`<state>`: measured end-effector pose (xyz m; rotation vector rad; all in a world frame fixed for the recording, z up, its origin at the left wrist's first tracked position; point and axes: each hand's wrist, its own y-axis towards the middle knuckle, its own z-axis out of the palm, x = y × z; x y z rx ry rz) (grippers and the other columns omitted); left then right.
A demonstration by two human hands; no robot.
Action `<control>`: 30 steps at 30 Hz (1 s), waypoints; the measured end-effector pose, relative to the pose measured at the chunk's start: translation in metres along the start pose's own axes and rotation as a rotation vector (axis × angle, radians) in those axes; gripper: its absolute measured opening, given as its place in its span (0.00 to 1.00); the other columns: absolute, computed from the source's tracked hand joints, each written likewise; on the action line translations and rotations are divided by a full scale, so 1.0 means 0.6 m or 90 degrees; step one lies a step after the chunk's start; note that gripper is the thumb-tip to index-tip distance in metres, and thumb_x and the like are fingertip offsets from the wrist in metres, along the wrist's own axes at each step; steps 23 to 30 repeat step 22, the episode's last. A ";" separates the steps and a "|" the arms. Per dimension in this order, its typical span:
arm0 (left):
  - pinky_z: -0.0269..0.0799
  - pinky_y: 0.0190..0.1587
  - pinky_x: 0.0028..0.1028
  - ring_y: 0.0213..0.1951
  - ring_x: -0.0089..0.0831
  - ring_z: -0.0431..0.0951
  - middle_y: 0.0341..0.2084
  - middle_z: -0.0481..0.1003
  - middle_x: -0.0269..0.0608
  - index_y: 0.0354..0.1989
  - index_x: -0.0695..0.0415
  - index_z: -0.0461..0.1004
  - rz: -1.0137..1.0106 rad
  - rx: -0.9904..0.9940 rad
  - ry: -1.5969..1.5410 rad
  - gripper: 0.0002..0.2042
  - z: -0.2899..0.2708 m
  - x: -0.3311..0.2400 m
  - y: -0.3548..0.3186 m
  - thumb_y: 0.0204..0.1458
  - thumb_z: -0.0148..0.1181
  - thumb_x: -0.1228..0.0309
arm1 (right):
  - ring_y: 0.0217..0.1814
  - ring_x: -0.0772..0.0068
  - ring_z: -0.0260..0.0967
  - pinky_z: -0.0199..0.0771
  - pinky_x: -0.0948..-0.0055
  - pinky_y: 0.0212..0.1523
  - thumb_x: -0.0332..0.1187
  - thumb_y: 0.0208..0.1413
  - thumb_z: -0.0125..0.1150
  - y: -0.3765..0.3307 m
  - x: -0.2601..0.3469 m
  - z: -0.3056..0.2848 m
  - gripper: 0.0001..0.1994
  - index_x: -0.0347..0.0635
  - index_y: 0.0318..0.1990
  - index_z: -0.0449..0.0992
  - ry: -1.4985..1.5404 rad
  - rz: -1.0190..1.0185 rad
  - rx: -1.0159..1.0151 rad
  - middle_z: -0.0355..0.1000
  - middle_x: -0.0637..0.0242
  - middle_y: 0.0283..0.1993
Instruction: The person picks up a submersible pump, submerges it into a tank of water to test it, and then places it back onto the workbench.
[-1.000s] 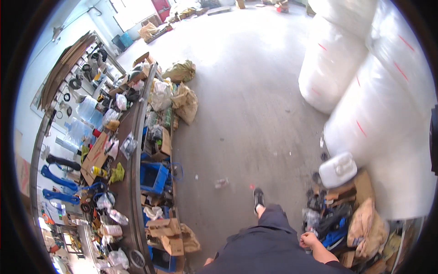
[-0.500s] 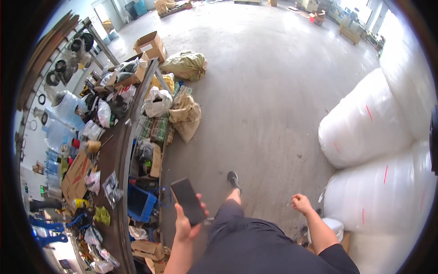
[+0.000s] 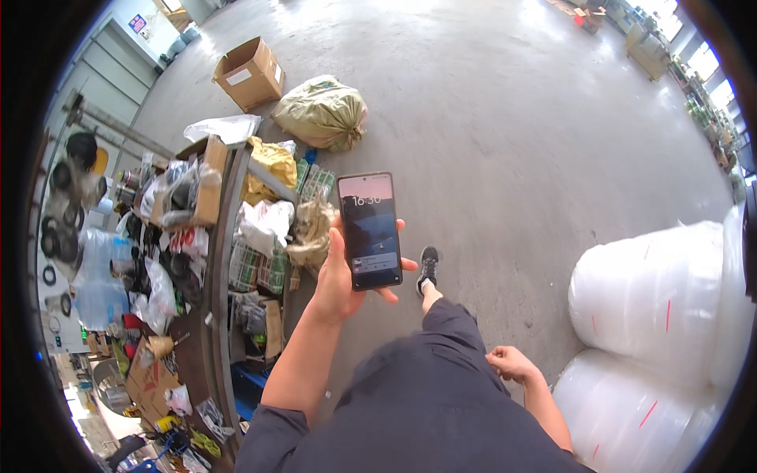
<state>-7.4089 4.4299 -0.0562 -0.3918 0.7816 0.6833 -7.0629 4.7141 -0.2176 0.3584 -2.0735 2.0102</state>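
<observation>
A phone (image 3: pixel 369 231) with a lit screen is held upright in the left hand (image 3: pixel 341 276), the fingers wrapped round its edges, above the concrete floor (image 3: pixel 512 142). The right hand (image 3: pixel 511 364) is held low beside the dark trousers (image 3: pixel 426 394), its fingers curled loosely together on nothing. A cluttered workbench (image 3: pixel 213 315) lies to the left, and big white rolls (image 3: pixel 654 299) to the right.

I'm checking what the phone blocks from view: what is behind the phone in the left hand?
The left hand is behind the phone, fingertips showing at its right edge. Grey concrete floor lies below. The palm is covered.
</observation>
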 end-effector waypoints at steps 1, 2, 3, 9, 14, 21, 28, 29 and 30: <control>0.90 0.30 0.44 0.54 0.62 0.81 0.68 0.66 0.56 0.78 0.40 0.45 0.007 0.002 -0.015 0.35 -0.016 -0.015 0.056 0.68 0.36 0.35 | 0.18 0.81 0.64 0.55 0.77 0.16 0.41 0.65 0.63 0.022 0.058 -0.036 0.12 0.43 0.45 0.76 0.085 0.018 0.031 0.73 0.72 0.25; 0.90 0.30 0.45 0.54 0.62 0.81 0.68 0.66 0.56 0.78 0.39 0.45 0.008 -0.023 -0.013 0.36 -0.030 -0.031 0.113 0.68 0.38 0.35 | 0.18 0.81 0.64 0.54 0.78 0.16 0.40 0.65 0.63 0.044 0.116 -0.071 0.11 0.43 0.45 0.76 0.169 0.038 0.062 0.73 0.71 0.26; 0.90 0.31 0.47 0.54 0.63 0.81 0.69 0.65 0.56 0.78 0.38 0.44 0.010 -0.050 -0.010 0.36 -0.043 -0.050 0.170 0.68 0.40 0.36 | 0.18 0.81 0.65 0.54 0.78 0.16 0.40 0.65 0.63 0.062 0.174 -0.111 0.11 0.43 0.45 0.75 0.115 0.052 0.092 0.73 0.71 0.27; 0.88 0.48 0.54 0.65 0.67 0.71 0.73 0.59 0.55 0.80 0.43 0.43 0.022 -0.103 -0.097 0.49 -0.133 -0.172 0.473 0.45 0.56 0.78 | 0.20 0.82 0.65 0.57 0.79 0.18 0.38 0.70 0.57 0.129 0.514 -0.276 0.12 0.39 0.49 0.76 0.008 0.171 0.263 0.71 0.74 0.27; 0.89 0.48 0.44 0.64 0.60 0.74 0.71 0.61 0.54 0.79 0.43 0.45 0.119 -0.173 0.009 0.46 -0.243 -0.243 0.737 0.50 0.52 0.84 | 0.18 0.83 0.56 0.54 0.77 0.20 0.49 0.72 0.57 0.275 0.768 -0.374 0.18 0.42 0.44 0.80 0.054 0.185 0.111 0.67 0.77 0.24; 0.91 0.36 0.41 0.54 0.55 0.82 0.66 0.69 0.54 0.76 0.45 0.51 0.084 -0.232 0.002 0.42 -0.435 -0.415 1.154 0.63 0.29 0.27 | 0.12 0.86 0.53 0.49 0.80 0.13 0.47 0.72 0.58 0.456 1.164 -0.482 0.12 0.54 0.52 0.78 0.286 0.003 0.042 0.68 0.80 0.22; 0.91 0.36 0.41 0.54 0.56 0.82 0.66 0.69 0.54 0.76 0.44 0.50 0.100 -0.215 -0.031 0.40 -0.458 -0.448 1.215 0.65 0.34 0.30 | 0.12 0.85 0.55 0.51 0.79 0.13 0.45 0.70 0.62 0.477 1.234 -0.509 0.12 0.51 0.51 0.78 0.352 -0.060 0.084 0.70 0.80 0.22; 0.91 0.36 0.41 0.54 0.56 0.82 0.66 0.69 0.54 0.76 0.44 0.50 0.100 -0.215 -0.031 0.40 -0.458 -0.448 1.215 0.65 0.34 0.30 | 0.12 0.85 0.55 0.51 0.79 0.13 0.45 0.70 0.62 0.477 1.234 -0.509 0.12 0.51 0.51 0.78 0.352 -0.060 0.084 0.70 0.80 0.22; 0.91 0.36 0.41 0.54 0.56 0.82 0.66 0.69 0.54 0.76 0.44 0.50 0.100 -0.215 -0.031 0.40 -0.458 -0.448 1.215 0.65 0.34 0.30 | 0.12 0.85 0.55 0.51 0.79 0.13 0.45 0.70 0.62 0.477 1.234 -0.509 0.12 0.51 0.51 0.78 0.352 -0.060 0.084 0.70 0.80 0.22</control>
